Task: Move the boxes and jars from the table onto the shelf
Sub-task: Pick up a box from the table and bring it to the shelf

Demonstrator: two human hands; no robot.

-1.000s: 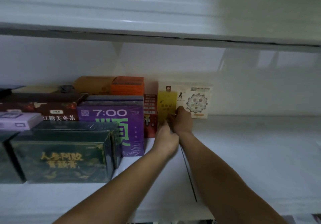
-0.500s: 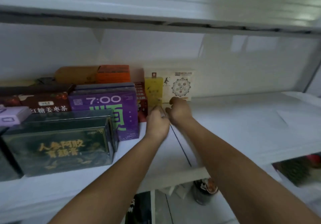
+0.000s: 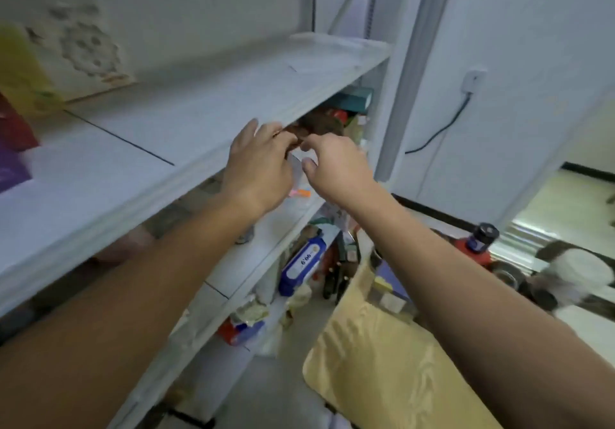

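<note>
boxes: white flower-patterned box (image 3: 83,52) and yellow box (image 3: 20,69) stood at shelf (image 3: 206,106) back, far left | left hand (image 3: 256,165), right hand (image 3: 336,165) off shelf's front edge, loosely curled, empty | I judged placing done; next: fetch dark-lidded jar (image 3: 481,237), well right of shelf

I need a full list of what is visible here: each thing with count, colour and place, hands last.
shelf: one, white, left side, several boards
white box: one, white, flower pattern, upper board, far left
yellow box: one, yellow, left of white box
red box: one, red, left edge of upper board
purple box: one, purple, left edge
blue pack: one, blue and white, lower in shelf
cloth: one, pale yellow, bottom middle
jar: one, dark, right side
left hand, right hand: two, bare, close together at upper board's edge
</note>
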